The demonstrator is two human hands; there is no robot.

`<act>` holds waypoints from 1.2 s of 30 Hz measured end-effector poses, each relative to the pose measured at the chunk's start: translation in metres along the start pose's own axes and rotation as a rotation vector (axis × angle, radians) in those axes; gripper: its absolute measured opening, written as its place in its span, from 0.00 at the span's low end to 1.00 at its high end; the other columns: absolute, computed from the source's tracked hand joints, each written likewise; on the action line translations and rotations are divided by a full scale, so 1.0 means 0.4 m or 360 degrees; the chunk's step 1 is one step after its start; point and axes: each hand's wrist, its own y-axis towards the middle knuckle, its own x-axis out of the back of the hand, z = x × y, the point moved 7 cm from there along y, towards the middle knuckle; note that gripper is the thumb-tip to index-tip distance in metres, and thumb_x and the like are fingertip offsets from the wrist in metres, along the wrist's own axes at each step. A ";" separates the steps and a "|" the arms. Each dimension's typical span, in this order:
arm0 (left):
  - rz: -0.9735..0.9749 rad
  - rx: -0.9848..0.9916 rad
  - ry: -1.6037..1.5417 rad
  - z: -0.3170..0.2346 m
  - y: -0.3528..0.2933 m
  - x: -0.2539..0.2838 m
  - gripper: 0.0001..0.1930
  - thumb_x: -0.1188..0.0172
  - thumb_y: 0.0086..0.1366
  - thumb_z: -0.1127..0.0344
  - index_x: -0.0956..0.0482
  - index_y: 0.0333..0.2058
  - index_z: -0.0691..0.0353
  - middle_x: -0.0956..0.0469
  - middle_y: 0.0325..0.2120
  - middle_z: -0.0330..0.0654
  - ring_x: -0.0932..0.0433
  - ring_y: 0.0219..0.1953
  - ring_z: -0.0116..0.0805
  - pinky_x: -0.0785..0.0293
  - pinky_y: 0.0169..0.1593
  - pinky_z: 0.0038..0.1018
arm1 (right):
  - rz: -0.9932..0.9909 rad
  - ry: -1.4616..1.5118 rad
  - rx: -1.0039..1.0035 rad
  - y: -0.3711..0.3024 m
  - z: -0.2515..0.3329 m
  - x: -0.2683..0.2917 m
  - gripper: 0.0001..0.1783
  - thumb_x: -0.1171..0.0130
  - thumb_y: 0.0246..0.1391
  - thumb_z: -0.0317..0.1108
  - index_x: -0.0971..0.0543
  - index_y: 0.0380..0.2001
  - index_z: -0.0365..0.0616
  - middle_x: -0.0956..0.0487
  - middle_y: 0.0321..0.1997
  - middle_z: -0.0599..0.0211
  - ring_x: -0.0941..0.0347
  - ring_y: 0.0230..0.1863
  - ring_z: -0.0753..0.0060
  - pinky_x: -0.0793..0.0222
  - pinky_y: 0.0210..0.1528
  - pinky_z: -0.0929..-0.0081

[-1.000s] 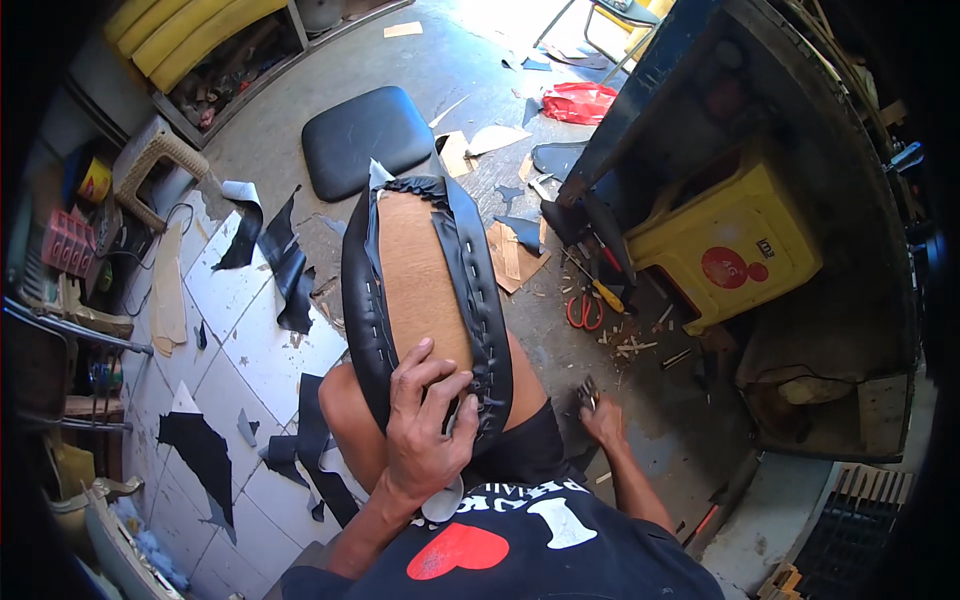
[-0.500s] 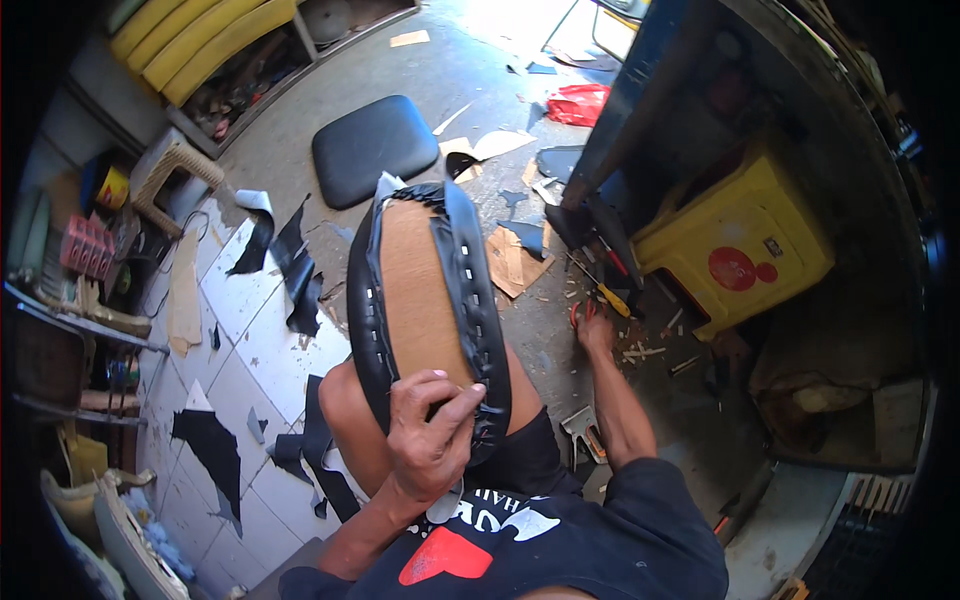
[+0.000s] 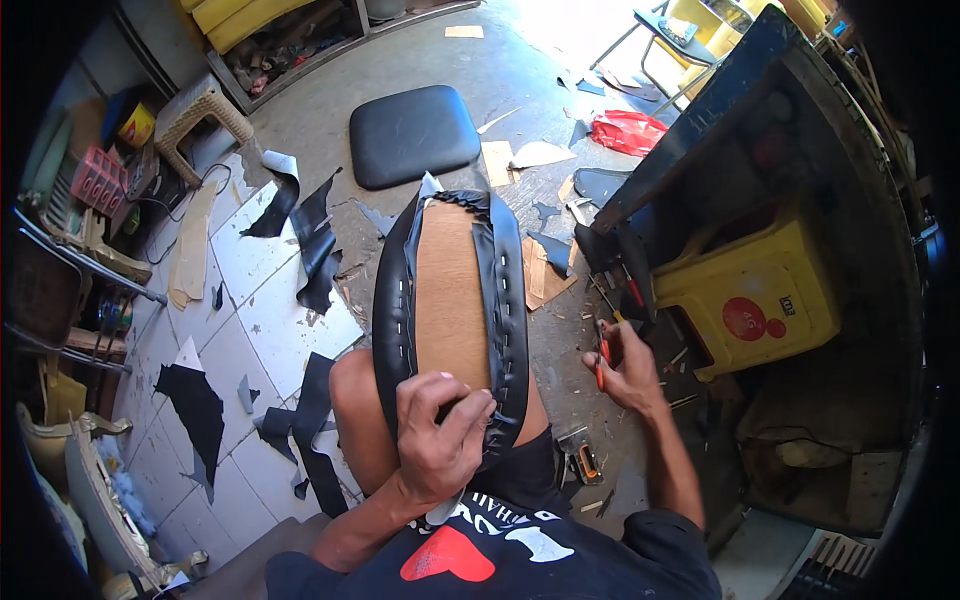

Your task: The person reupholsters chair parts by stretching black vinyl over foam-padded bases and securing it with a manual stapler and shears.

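An oblong upholstered pad (image 3: 450,290) lies across my lap with its brown board back facing up. Its black leather-like cover is folded over the rim and stapled along both long sides, with gathered folds at the far end. My left hand (image 3: 440,435) is closed on the near end, fingers pinching the cover's edge over the board. Off to the right of the pad, above the floor, my right hand (image 3: 632,372) holds a small tool with orange handles (image 3: 601,368). Its working end is too small to make out.
A staple gun (image 3: 580,457) lies beside my right thigh. Black cover scraps (image 3: 192,408) litter the tiles, and a black square cushion (image 3: 415,137) lies ahead. At the right are a yellow plastic stool (image 3: 745,290) and a dark upright panel (image 3: 700,120). A beige stool (image 3: 200,115) stands left.
My right hand has come up from the floor with the orange-handled tool in it. My left hand keeps its hold on the pad. The whole view has shifted slightly.
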 end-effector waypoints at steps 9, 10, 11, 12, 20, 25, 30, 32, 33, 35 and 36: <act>-0.0062 -0.0267 0.0147 -0.022 -0.028 0.001 0.13 0.28 0.55 0.78 0.17 0.39 0.64 0.27 0.41 0.45 0.25 0.49 0.50 0.22 0.53 0.42 | 0.0910 -0.1659 0.1824 0.018 0.593 0.067 0.27 0.34 0.57 0.56 0.26 0.48 0.48 0.24 0.50 0.67 0.27 0.59 0.62 0.33 0.69 0.61; -0.0070 -0.0277 0.0141 -0.024 -0.029 -0.001 0.13 0.28 0.54 0.77 0.17 0.40 0.64 0.27 0.42 0.45 0.25 0.49 0.49 0.22 0.53 0.43 | 0.0907 -0.1635 0.1980 0.022 0.613 0.044 0.26 0.35 0.58 0.55 0.26 0.48 0.48 0.24 0.50 0.67 0.26 0.57 0.63 0.30 0.67 0.62; -0.0080 -0.0293 0.0133 -0.024 -0.029 -0.001 0.14 0.29 0.53 0.77 0.18 0.40 0.65 0.28 0.42 0.45 0.26 0.50 0.49 0.22 0.53 0.44 | 0.0902 -0.1614 0.2131 0.022 0.621 0.023 0.24 0.36 0.60 0.54 0.26 0.48 0.49 0.24 0.49 0.67 0.25 0.55 0.63 0.28 0.64 0.63; -0.0072 -0.0316 0.0118 -0.025 -0.031 -0.003 0.13 0.30 0.53 0.78 0.18 0.39 0.65 0.28 0.42 0.45 0.27 0.50 0.48 0.22 0.53 0.45 | 0.0889 -0.1586 0.2284 0.023 0.626 0.002 0.23 0.37 0.61 0.54 0.26 0.48 0.49 0.24 0.49 0.67 0.24 0.54 0.64 0.25 0.62 0.63; -0.0120 -0.0283 0.0152 -0.016 -0.028 0.024 0.12 0.34 0.58 0.79 0.19 0.43 0.66 0.28 0.43 0.47 0.24 0.47 0.49 0.23 0.50 0.42 | 0.0969 -0.1665 0.2102 -0.002 0.515 -0.049 0.23 0.36 0.60 0.54 0.26 0.46 0.49 0.23 0.48 0.68 0.22 0.51 0.64 0.20 0.52 0.65; -0.0151 0.0334 -0.0372 0.045 -0.011 0.091 0.10 0.45 0.75 0.66 0.21 0.46 0.67 0.24 0.44 0.52 0.24 0.49 0.54 0.29 0.58 0.44 | 0.0246 -0.0911 0.1488 0.018 0.390 0.029 0.29 0.26 0.52 0.57 0.25 0.41 0.46 0.24 0.36 0.67 0.21 0.36 0.59 0.23 0.35 0.65; 0.0702 -0.0011 -0.0316 0.082 0.003 0.125 0.34 0.38 0.70 0.39 0.23 0.59 0.66 0.22 0.56 0.52 0.25 0.60 0.53 0.41 0.70 0.48 | -0.0398 -0.0843 0.0025 -0.015 -0.169 -0.004 0.32 0.25 0.56 0.51 0.24 0.50 0.37 0.19 0.44 0.49 0.19 0.47 0.42 0.22 0.46 0.51; 0.1082 -0.0116 -0.0533 0.105 0.006 0.159 0.51 0.31 0.58 0.29 0.28 0.68 0.64 0.28 0.63 0.53 0.34 0.69 0.52 0.51 0.73 0.51 | -0.0451 -0.0796 -0.0431 -0.100 -0.427 -0.063 0.29 0.27 0.57 0.44 0.24 0.53 0.35 0.20 0.49 0.43 0.20 0.51 0.38 0.24 0.53 0.48; 0.1225 -0.0124 -0.0723 0.101 0.013 0.177 0.55 0.30 0.56 0.28 0.31 0.71 0.64 0.33 0.67 0.53 0.37 0.72 0.52 0.50 0.72 0.54 | -0.0390 -0.0717 -0.0687 -0.153 -0.539 -0.105 0.29 0.28 0.58 0.41 0.24 0.55 0.34 0.21 0.52 0.40 0.21 0.54 0.36 0.25 0.56 0.47; 0.1440 -0.0153 -0.0793 0.104 0.041 0.174 0.52 0.25 0.53 0.35 0.29 0.72 0.56 0.33 0.65 0.51 0.36 0.69 0.50 0.49 0.70 0.54 | -0.0736 -0.1064 -0.0637 -0.317 -0.731 -0.172 0.28 0.28 0.56 0.40 0.24 0.54 0.34 0.19 0.50 0.39 0.20 0.51 0.36 0.24 0.54 0.47; 0.1467 -0.0242 -0.0643 0.093 0.055 0.173 0.49 0.24 0.52 0.39 0.27 0.71 0.53 0.32 0.63 0.50 0.34 0.67 0.49 0.48 0.69 0.54 | -0.0888 -0.1228 -0.0593 -0.362 -0.764 -0.200 0.28 0.29 0.55 0.39 0.23 0.54 0.34 0.19 0.49 0.39 0.20 0.49 0.36 0.23 0.53 0.47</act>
